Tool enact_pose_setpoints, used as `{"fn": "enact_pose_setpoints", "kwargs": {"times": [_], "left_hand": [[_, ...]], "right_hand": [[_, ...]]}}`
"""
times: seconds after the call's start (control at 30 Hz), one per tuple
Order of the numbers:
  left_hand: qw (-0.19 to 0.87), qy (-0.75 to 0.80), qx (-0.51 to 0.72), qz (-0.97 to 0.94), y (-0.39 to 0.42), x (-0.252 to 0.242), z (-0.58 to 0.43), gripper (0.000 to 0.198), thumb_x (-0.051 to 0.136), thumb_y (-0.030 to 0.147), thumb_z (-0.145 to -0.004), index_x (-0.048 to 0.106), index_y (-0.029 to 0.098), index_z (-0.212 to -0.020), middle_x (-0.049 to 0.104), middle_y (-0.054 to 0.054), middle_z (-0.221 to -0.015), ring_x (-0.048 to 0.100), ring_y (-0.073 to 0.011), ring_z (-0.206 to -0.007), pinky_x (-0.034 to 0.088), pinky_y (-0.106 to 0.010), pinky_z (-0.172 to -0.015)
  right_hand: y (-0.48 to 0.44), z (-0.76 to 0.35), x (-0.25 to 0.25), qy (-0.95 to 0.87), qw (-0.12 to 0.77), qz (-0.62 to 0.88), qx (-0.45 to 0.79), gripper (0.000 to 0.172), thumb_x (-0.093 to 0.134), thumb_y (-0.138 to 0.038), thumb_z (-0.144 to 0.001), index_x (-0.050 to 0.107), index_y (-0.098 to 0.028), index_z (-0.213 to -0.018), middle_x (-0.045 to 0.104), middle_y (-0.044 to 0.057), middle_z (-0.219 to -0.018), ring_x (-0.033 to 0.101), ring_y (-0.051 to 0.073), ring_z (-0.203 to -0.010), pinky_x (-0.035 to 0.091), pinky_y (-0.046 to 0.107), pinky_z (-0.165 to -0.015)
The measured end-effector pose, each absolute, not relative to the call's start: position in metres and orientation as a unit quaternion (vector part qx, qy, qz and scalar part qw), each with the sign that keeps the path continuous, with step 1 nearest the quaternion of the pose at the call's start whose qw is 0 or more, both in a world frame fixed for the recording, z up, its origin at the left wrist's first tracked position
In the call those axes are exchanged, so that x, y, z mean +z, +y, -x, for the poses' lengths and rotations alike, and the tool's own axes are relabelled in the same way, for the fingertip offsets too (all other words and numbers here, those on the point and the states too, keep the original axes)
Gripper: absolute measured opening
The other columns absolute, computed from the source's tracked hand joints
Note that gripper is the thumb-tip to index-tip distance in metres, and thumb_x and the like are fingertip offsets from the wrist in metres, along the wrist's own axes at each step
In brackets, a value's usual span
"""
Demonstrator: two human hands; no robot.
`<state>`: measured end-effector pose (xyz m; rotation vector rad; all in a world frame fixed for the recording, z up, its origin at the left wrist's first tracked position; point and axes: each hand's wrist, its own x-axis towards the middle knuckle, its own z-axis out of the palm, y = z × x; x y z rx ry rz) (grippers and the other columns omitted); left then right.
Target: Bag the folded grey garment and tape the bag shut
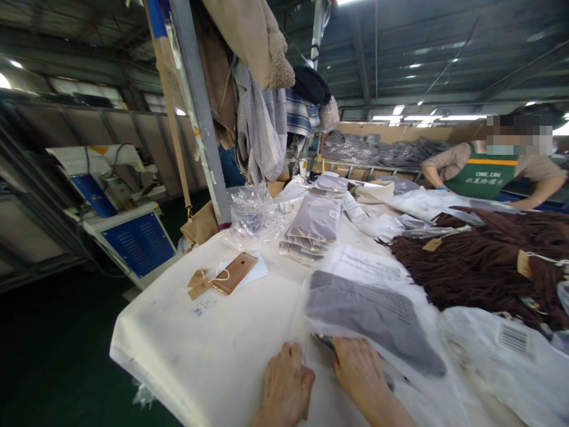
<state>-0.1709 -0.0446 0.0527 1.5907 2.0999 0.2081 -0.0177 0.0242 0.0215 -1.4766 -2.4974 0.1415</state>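
Note:
A clear plastic bag (427, 308) with a folded grey garment (364, 314) inside lies tilted in front of me, its near edge lifted slightly. My left hand (287, 379) is closed, with bent fingers at the bag's thin left edge. Beside it, my right hand (362, 370) curls around the near edge, and the plastic covers its fingertips. Something dark shows under the bag by the right fingers; I cannot make it out. Farther back stands a stack of bagged grey garments (313, 222) with a white barcode label.
On the white-covered table (178, 350) lie a gold phone (235, 273), brown tags (198, 284) and crumpled plastic (253, 216). Dark brown fringed items (480, 255) are heaped right, behind a barcoded bag (502, 356). A metal post (200, 107) rises behind; a co-worker (489, 169) stands far right.

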Motion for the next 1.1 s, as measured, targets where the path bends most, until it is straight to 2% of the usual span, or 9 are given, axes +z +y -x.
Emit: {"fn": "enact_pose_setpoints", "kwargs": {"times": [0.1, 0.27, 0.33, 0.4, 0.47, 0.53, 0.83, 0.97, 1.1], "left_hand": [[0.259, 0.769, 0.083, -0.578, -0.046, 0.055, 0.171, 0.033, 0.05, 0.021, -0.076, 0.055, 0.013, -0.108, 0.056, -0.012, -0.109, 0.055, -0.0278, -0.098, 0.04, -0.038, -0.086], [0.334, 0.77, 0.173, -0.515, -0.045, 0.055, 0.174, 0.015, 0.056, 0.015, -0.073, 0.057, 0.014, -0.087, 0.061, -0.012, -0.098, 0.057, -0.0283, -0.096, 0.038, -0.039, -0.087], [0.37, 0.771, 0.2, -0.479, -0.041, 0.055, 0.172, 0.006, 0.058, 0.014, -0.071, 0.054, 0.016, -0.073, 0.062, -0.009, -0.082, 0.06, -0.027, -0.086, 0.042, -0.036, -0.078], [0.42, 0.764, 0.221, -0.438, -0.037, 0.056, 0.167, 0.01, 0.056, 0.014, -0.073, 0.047, 0.018, -0.069, 0.057, -0.002, -0.064, 0.061, -0.0213, -0.065, 0.044, -0.03, -0.06], [0.474, 0.746, 0.253, -0.393, -0.031, 0.058, 0.161, 0.007, 0.049, 0.014, -0.078, 0.044, 0.019, -0.076, 0.048, 0.006, -0.052, 0.053, -0.0144, -0.045, 0.038, -0.023, -0.044], [0.51, 0.726, 0.288, -0.36, -0.027, 0.06, 0.154, 0.007, 0.042, 0.012, -0.081, 0.041, 0.019, -0.085, 0.044, 0.009, -0.048, 0.047, -0.0106, -0.037, 0.033, -0.019, -0.038], [0.5, 0.708, 0.372, -0.333, -0.02, 0.056, 0.154, 0.02, 0.036, 0.004, -0.081, 0.054, 0.014, -0.082, 0.052, 0.006, -0.055, 0.044, -0.0068, -0.032, 0.032, -0.019, -0.036], [0.515, 0.686, 0.399, -0.323, -0.012, 0.048, 0.144, 0.026, 0.036, 0.004, -0.08, 0.059, 0.014, -0.089, 0.056, 0.004, -0.06, 0.049, -0.0094, -0.037, 0.035, -0.021, -0.039], [0.543, 0.655, 0.44, -0.286, 0.011, 0.039, 0.12, 0.023, 0.04, 0.003, -0.08, 0.06, 0.012, -0.089, 0.057, 0.003, -0.06, 0.051, -0.01, -0.041, 0.039, -0.021, -0.043]], "right_hand": [[0.026, 0.014, 0.02, -0.854, 0.105, 0.507, 0.049, 0.04, 0.045, -0.009, -0.072, 0.06, -0.016, -0.108, 0.067, 0.014, -0.108, 0.062, 0.028, -0.1, 0.047, 0.039, -0.086], [0.022, 0.021, 0.023, -0.855, 0.111, 0.504, 0.057, 0.04, 0.038, -0.005, -0.073, 0.059, -0.014, -0.105, 0.07, 0.011, -0.098, 0.067, 0.019, -0.087, 0.051, 0.026, -0.074], [0.023, 0.022, 0.026, -0.856, 0.118, 0.501, 0.057, 0.039, 0.038, -0.005, -0.073, 0.059, -0.016, -0.104, 0.071, 0.008, -0.094, 0.067, 0.017, -0.084, 0.051, 0.023, -0.072], [0.024, 0.022, 0.028, -0.856, 0.122, 0.5, 0.047, 0.039, 0.04, -0.006, -0.072, 0.057, -0.015, -0.106, 0.071, 0.006, -0.092, 0.067, 0.015, -0.081, 0.05, 0.022, -0.07], [0.027, 0.021, 0.03, -0.855, 0.124, 0.504, 0.021, 0.041, 0.043, -0.008, -0.072, 0.056, -0.012, -0.111, 0.071, 0.008, -0.091, 0.067, 0.017, -0.08, 0.05, 0.023, -0.068], [0.028, 0.02, 0.03, -0.852, 0.126, 0.507, -0.017, 0.042, 0.047, -0.008, -0.071, 0.056, -0.01, -0.112, 0.069, 0.012, -0.092, 0.066, 0.021, -0.08, 0.049, 0.027, -0.068], [0.041, 0.014, 0.036, -0.857, 0.157, 0.471, -0.136, 0.03, 0.046, -0.004, -0.077, 0.065, -0.02, -0.093, 0.067, 0.009, -0.097, 0.06, 0.024, -0.086, 0.042, 0.037, -0.079], [0.051, 0.009, 0.043, -0.853, 0.156, 0.476, -0.145, 0.037, 0.05, -0.002, -0.071, 0.062, -0.017, -0.103, 0.067, 0.01, -0.097, 0.059, 0.024, -0.092, 0.04, 0.036, -0.085], [0.06, 0.009, 0.052, -0.857, 0.141, 0.473, -0.145, 0.037, 0.051, -0.004, -0.068, 0.063, -0.018, -0.1, 0.068, 0.008, -0.091, 0.061, 0.022, -0.085, 0.043, 0.033, -0.079]]}}
